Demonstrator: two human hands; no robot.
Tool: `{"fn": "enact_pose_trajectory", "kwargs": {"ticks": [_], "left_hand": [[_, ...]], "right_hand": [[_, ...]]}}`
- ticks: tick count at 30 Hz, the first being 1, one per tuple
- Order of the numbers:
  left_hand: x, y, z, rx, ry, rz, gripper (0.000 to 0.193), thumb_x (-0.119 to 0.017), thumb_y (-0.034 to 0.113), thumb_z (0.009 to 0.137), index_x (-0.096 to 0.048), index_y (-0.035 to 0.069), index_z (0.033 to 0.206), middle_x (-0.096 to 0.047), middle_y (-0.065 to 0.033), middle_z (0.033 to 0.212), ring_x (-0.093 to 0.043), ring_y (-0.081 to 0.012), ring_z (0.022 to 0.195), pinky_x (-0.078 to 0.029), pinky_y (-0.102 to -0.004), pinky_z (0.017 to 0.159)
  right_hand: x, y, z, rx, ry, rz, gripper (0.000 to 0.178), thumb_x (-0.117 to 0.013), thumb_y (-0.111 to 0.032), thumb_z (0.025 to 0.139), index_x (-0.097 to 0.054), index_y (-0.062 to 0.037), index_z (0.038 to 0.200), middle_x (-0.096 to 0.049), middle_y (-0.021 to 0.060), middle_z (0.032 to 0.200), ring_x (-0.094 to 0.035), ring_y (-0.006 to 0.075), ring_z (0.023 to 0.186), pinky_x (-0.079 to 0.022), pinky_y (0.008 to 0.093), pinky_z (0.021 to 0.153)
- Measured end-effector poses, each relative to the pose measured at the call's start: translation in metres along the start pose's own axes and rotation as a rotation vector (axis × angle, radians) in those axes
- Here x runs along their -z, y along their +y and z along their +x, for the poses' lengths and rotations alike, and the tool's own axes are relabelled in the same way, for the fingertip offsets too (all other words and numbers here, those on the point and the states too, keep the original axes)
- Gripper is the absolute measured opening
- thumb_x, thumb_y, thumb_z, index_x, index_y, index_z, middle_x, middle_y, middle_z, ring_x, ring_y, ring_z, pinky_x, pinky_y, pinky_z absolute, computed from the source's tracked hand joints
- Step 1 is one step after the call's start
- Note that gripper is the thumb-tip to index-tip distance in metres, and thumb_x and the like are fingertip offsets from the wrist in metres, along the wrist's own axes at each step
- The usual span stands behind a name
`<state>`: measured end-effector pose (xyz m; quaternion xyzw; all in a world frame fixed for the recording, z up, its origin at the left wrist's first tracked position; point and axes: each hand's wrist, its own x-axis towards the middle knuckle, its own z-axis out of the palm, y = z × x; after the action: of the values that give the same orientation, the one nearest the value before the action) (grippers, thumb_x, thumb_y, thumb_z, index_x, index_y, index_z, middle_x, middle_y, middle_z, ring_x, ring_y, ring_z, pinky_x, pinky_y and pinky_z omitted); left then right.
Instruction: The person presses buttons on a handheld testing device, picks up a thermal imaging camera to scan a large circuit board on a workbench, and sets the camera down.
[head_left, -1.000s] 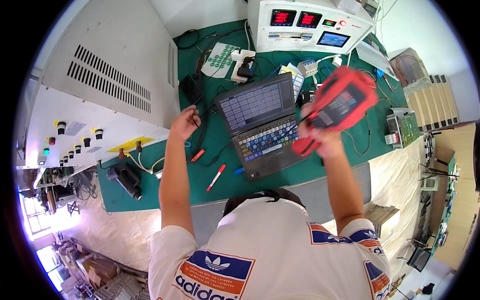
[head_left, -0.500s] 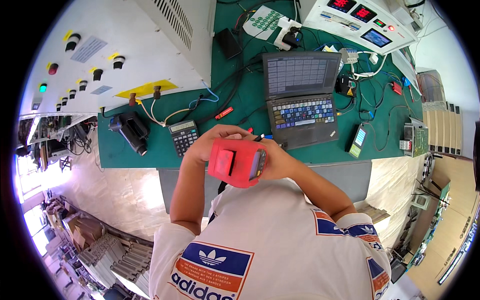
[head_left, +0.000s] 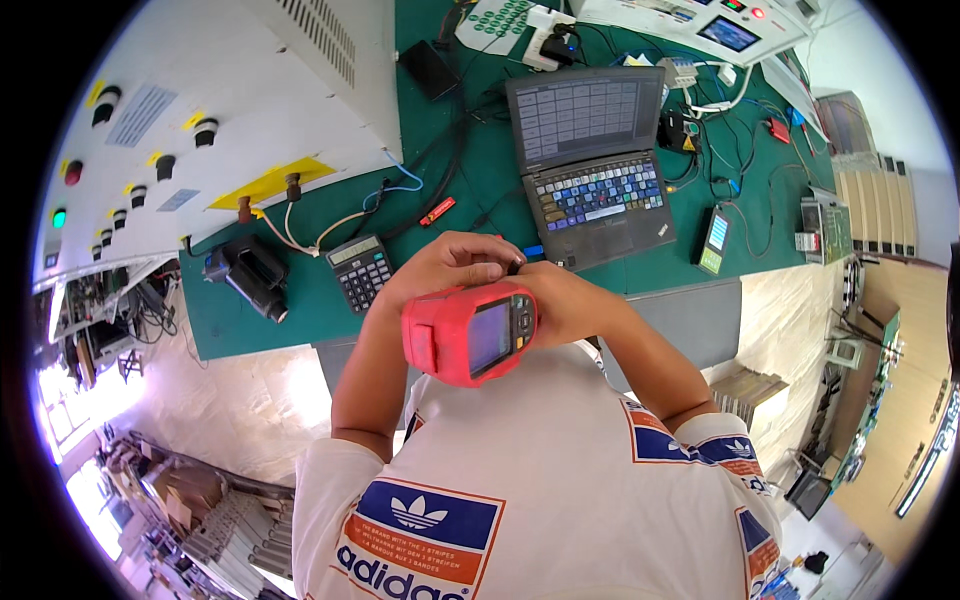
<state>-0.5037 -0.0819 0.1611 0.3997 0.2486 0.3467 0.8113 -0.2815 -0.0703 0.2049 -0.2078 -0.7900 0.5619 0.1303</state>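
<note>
A red-cased handheld thermal imager (head_left: 440, 335) is in front of my chest, above the near edge of the bench. Its screen and button panel are tilted up toward me. My right hand (head_left: 565, 300) wraps round it on the right; the grip itself is hidden by the casing. My left hand (head_left: 450, 265) is closed just beyond the casing, its fingers curled toward the right hand. A small black tip shows near those fingertips. What the left fingers hold is hidden. A calculator (head_left: 361, 270) lies on the bench close to the left hand.
Beyond my hands an open laptop (head_left: 600, 200) stands on the green bench (head_left: 640, 275). At left are a black pistol-shaped device (head_left: 250, 270) and a large white cabinet with knobs (head_left: 230, 110). A small handheld meter (head_left: 713, 242) and loose cables lie right.
The thermal imager has turned, so its screen now faces me much more fully. My left fingers have shifted over its far side. The bench appears higher in view.
</note>
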Motion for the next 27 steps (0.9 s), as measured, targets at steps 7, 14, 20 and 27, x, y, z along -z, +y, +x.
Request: {"fn": "enact_pose_trajectory", "kwargs": {"ticks": [7,14,20,27], "left_hand": [[0.003,-0.007,0.012,-0.029,-0.011,-0.058,0.013,-0.060,0.013,0.100,-0.062,0.002,0.108,-0.066,-0.0149,0.120,-0.062,-0.0234,0.113,-0.049,-0.0376,0.097],[0.032,0.040,-0.040,-0.269,0.166,-0.016,0.021,-0.053,0.020,0.105,-0.058,0.002,0.113,-0.066,-0.0078,0.087,-0.062,-0.0162,0.075,-0.052,-0.0309,0.069],[-0.036,0.019,-0.046,-0.233,-0.007,0.512,0.018,-0.057,0.006,0.097,-0.063,0.000,0.114,-0.068,-0.0060,0.094,-0.056,-0.0110,0.077,-0.046,-0.0270,0.067],[-0.045,-0.008,-0.030,-0.226,0.044,0.095,0.016,-0.044,0.008,0.107,-0.051,-0.002,0.117,-0.065,-0.0172,0.113,-0.056,-0.0114,0.076,-0.046,-0.0249,0.068]], "right_hand": [[-0.001,0.002,-0.006,0.013,0.015,-0.045,0.050,-0.087,-0.017,0.067,-0.067,-0.0050,0.112,-0.065,0.0175,0.117,-0.065,0.0385,0.099,-0.054,0.0444,0.081],[0.030,-0.010,-0.042,-0.132,0.226,-0.280,0.050,-0.085,-0.021,0.068,-0.067,-0.0049,0.112,-0.062,0.0178,0.120,-0.065,0.0387,0.102,-0.054,0.0460,0.086],[0.066,-0.031,-0.063,-0.600,0.075,-0.680,0.045,-0.077,-0.012,0.067,-0.068,-0.0056,0.110,-0.065,0.0155,0.101,-0.065,0.0396,0.096,-0.054,0.0462,0.081],[0.075,-0.043,-0.070,-0.587,0.030,-0.616,0.044,-0.075,-0.008,0.066,-0.067,-0.0044,0.109,-0.064,0.0157,0.096,-0.064,0.0400,0.092,-0.052,0.0466,0.079]]}}
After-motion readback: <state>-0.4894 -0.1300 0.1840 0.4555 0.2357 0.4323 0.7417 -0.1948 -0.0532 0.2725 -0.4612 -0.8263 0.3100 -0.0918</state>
